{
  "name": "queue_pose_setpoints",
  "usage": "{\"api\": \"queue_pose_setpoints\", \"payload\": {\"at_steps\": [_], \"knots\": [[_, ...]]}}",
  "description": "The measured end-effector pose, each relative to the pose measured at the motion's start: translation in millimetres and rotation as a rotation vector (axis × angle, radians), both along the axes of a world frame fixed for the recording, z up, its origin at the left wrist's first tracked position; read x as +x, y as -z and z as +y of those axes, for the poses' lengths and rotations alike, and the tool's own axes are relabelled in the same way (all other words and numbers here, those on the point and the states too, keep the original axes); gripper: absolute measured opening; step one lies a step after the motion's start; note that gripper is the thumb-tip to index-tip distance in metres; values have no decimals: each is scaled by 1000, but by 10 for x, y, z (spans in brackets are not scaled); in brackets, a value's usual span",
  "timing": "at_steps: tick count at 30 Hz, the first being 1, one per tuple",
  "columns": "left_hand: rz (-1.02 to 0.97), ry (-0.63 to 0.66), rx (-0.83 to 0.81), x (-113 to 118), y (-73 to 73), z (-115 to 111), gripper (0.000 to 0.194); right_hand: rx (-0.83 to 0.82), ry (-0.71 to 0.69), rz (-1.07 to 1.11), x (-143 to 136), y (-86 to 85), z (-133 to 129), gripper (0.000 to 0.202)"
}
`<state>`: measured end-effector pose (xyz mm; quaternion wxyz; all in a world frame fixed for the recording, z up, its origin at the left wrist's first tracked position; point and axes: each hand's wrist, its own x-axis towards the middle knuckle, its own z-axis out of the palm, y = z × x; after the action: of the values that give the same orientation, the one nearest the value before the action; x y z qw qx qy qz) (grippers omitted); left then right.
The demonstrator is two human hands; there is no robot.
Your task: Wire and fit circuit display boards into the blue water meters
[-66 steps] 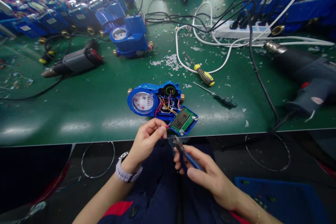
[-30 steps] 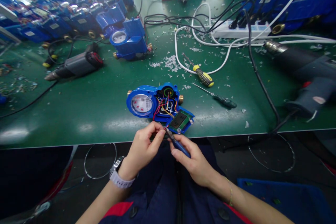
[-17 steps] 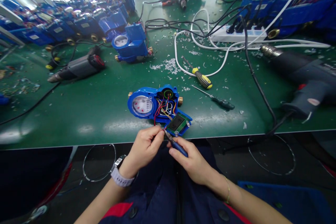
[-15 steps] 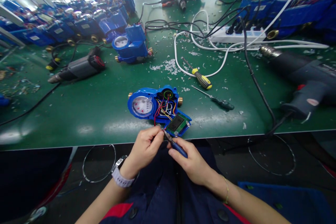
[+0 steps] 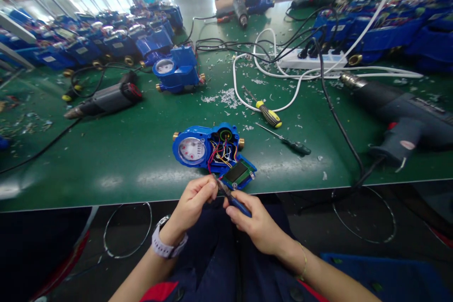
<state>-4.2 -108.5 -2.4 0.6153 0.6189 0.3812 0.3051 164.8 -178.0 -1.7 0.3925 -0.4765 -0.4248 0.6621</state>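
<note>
An opened blue water meter (image 5: 191, 150) lies near the table's front edge, with coloured wires (image 5: 222, 151) showing in its housing. Its circuit board with a small display (image 5: 238, 173) is tilted out toward me. My right hand (image 5: 253, 219) is closed around blue-handled pliers (image 5: 240, 205), whose jaws point up and left to the fingertips of the other hand. In a pinch just below the meter, my left hand (image 5: 194, 203) grips what looks like the end of a red wire (image 5: 209, 168). The fingertips partly hide that end.
Two screwdrivers (image 5: 269, 114) (image 5: 296, 145) lie right of the meter. Heat guns rest at left (image 5: 106, 96) and right (image 5: 399, 118). A white power strip (image 5: 311, 59) with tangled cables sits behind. More blue meters (image 5: 177, 73) stand at the back; people work across the table.
The view has tilted up slightly, so the table sits lower in it. My hands stay at the wires; the plier jaws have shifted slightly left.
</note>
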Motion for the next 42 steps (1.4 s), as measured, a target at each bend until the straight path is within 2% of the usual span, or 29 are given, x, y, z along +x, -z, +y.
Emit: {"api": "queue_pose_setpoints", "payload": {"at_steps": [5, 11, 19, 25, 28, 30, 34, 38, 42], "knots": [[-87, -25, -63, -14, 14, -14, 40, -45, -76, 118, 45, -65, -41, 35], [-130, -105, -26, -77, 0, 4, 36, -91, -133, 317, 94, -52, -134, 39], [-166, -158, 61, -155, -23, -13, 32, -32, -178, 193, 135, -107, -167, 37], [-143, -235, 55, -248, -63, 28, 45, -100, -285, 283, 109, -70, -217, 45], [-31, -259, 81, -279, -97, 83, 36, -161, -344, 312, 101, -86, -251, 43], [116, -275, 155, -283, -148, 117, 32, -192, -388, 336, 88, -85, -273, 42], [541, -280, 472, -268, -312, 172, 28, -211, -427, 387, 70, -66, -304, 43], [872, -259, 825, -264, -519, 245, 34, -127, -374, 332, 170, -138, -303, 42], [1010, -260, 1001, -281, -685, 359, 36, 42, -180, 171, 443, -277, -222, 35]]}}
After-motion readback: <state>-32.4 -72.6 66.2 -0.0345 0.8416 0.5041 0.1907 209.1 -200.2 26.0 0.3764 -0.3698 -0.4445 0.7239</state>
